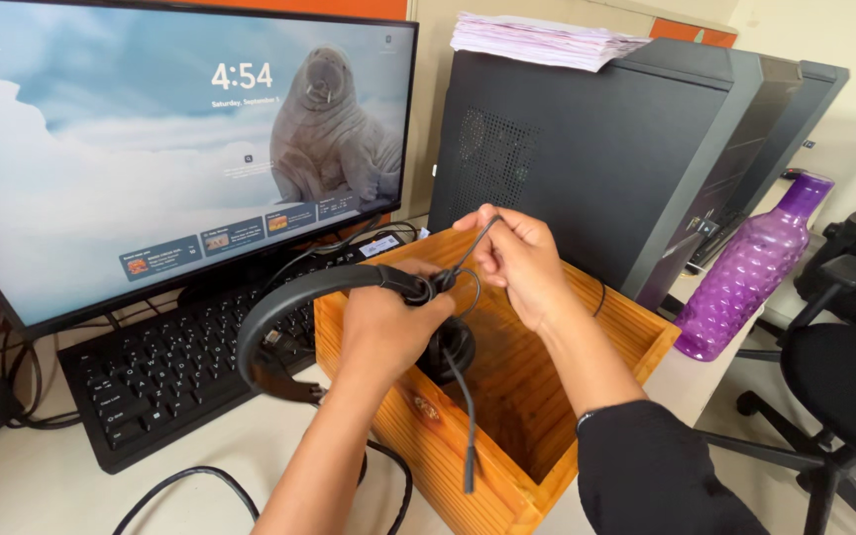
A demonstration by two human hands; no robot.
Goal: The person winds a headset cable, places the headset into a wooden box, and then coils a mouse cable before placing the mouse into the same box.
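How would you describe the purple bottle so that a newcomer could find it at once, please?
Start at the black computer tower right of the monitor. Against its right side, beyond the wooden box, stands the purple bottle. It is the only translucent, dimpled, violet thing on the desk.

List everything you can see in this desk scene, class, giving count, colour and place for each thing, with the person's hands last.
Headset: one, black, held above the box.
Headset cable: one, black, hanging down into the box.
Wooden box: one, orange-brown, open, at desk centre.
Monitor: one, black frame, lit, upper left.
Keyboard: one, black, under the monitor.
Computer towers: two, black, behind the box.
Paper stack: one, white, on the nearer tower.
Water bottle: one, purple, right of the box.
Office chair: one, black, far right.
Left hand: grips the headset.
Right hand: pinches the cable.
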